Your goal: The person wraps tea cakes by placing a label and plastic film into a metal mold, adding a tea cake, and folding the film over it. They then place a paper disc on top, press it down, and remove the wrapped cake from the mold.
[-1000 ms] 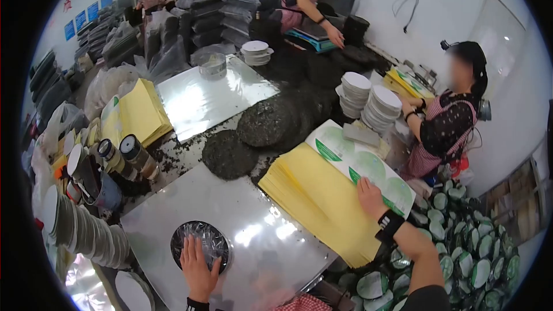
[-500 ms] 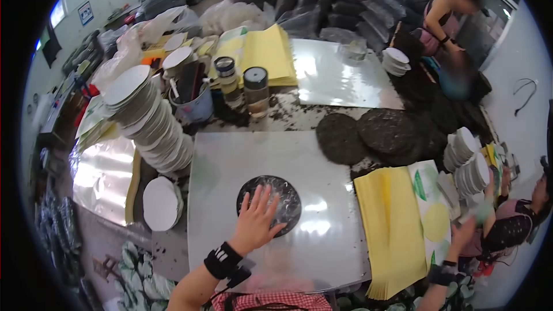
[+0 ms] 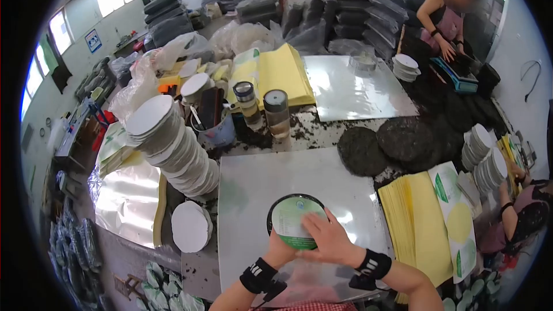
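Observation:
A round dark tea cake lies on a shiny metal sheet in front of me, with a pale green printed paper disc on top of it. My right hand presses flat on the disc's near right part. My left hand touches the cake's near edge from below; the right hand partly hides its fingers. Both wrists wear black bands.
Leaning stacks of white discs stand to the left, with jars and a cup of tools behind. Yellow paper stacks lie to the right, dark tea cakes beyond. Two other people work at the far right and back right.
My view swung left. The right hand came from the yellow paper stack onto the cake, which now carries a green printed disc. The left hand slid from the cake's top to its near edge.

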`<action>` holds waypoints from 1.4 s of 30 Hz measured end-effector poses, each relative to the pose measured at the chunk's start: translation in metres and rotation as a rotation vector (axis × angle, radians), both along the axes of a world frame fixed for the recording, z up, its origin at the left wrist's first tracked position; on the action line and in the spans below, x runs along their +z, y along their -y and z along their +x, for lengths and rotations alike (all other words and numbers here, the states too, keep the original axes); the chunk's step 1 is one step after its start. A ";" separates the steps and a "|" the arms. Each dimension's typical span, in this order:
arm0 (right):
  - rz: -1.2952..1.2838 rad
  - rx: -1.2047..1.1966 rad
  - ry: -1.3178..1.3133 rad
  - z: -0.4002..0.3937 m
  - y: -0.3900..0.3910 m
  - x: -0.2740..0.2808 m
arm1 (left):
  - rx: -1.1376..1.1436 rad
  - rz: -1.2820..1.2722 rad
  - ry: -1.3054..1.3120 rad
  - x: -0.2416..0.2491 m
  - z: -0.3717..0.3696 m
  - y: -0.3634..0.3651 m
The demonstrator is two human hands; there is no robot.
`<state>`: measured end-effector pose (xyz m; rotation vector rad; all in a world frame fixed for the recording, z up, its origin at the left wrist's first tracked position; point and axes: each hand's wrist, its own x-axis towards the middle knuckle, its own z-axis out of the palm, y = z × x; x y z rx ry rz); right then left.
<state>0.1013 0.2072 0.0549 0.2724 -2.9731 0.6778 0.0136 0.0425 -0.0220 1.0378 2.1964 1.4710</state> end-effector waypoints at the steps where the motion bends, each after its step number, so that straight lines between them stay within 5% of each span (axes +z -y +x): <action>1: -0.219 -0.016 0.018 -0.007 0.001 -0.005 | -0.025 -0.131 0.021 -0.002 0.001 0.004; 4: -0.767 -0.087 0.048 -0.045 -0.013 -0.043 | -0.086 -0.139 -0.209 0.013 -0.005 -0.003; 5: -0.897 -0.124 0.068 -0.051 -0.011 -0.057 | -0.097 -0.457 -0.709 0.043 -0.008 -0.003; 6: -1.025 -0.155 0.091 -0.055 -0.006 -0.062 | -0.003 -0.211 -0.350 0.040 -0.014 0.003; 8: -0.648 -0.119 -0.008 -0.054 0.003 -0.064 | 0.173 0.293 0.385 0.025 -0.016 0.010; 10: -0.083 -0.094 -0.141 -0.055 0.026 -0.058 | 0.234 0.199 -0.114 0.024 -0.010 0.006; 12: 0.158 -0.100 -0.081 -0.055 0.042 -0.059 | 0.275 0.099 -0.603 0.023 -0.002 0.002; 13: 0.276 -0.114 -0.076 -0.055 0.046 -0.065 | 0.016 -0.018 -0.653 0.025 -0.002 0.000; 16: 0.041 -0.069 -0.039 -0.051 0.038 -0.059 | 0.156 -0.241 -0.107 0.043 -0.014 -0.011; 18: -0.185 -0.024 -0.072 -0.055 0.026 -0.066 | 0.246 0.110 0.207 0.023 -0.034 -0.001; 20: -0.404 -0.245 -0.229 -0.059 0.008 -0.062 | 0.252 0.310 0.544 0.013 -0.044 0.006; 21: -0.418 -0.411 -0.272 -0.066 -0.002 -0.054 | 0.161 0.142 0.417 0.019 -0.045 0.006; 22: -0.432 -0.593 -0.302 -0.064 -0.008 -0.050 | 0.115 -0.090 0.013 0.025 -0.035 0.002; 24: -0.370 -0.546 -0.257 -0.054 -0.005 -0.056 | -0.015 -0.531 -0.797 0.037 0.002 -0.010; 28: -0.417 -0.300 -0.468 -0.021 0.011 0.004 | -0.145 -0.587 -0.496 0.040 0.008 0.001; 29: -0.429 -0.273 -0.570 -0.011 0.012 0.003 | -0.244 -0.382 -0.500 0.035 0.013 0.015; 30: -0.423 -0.359 -0.556 -0.004 0.007 -0.003 | -0.351 -0.147 -0.771 0.049 0.016 0.025; 32: -0.409 -0.524 -0.494 0.018 -0.007 -0.026 | -0.216 -0.012 -0.705 0.055 0.027 0.066; 34: -0.710 -0.645 -0.240 0.039 -0.009 -0.052 | 0.547 -0.140 -0.441 0.058 0.025 0.063; 37: -0.827 -0.625 -0.037 0.059 0.006 -0.078 | 0.333 -0.114 -0.025 -0.040 -0.003 0.085; 39: -0.729 -0.604 -0.190 0.070 0.007 -0.061 | 0.310 0.037 0.057 -0.015 0.001 0.076; 42: -0.655 -0.667 -0.168 0.101 -0.024 -0.057 | 0.292 -0.100 0.180 -0.010 -0.033 0.136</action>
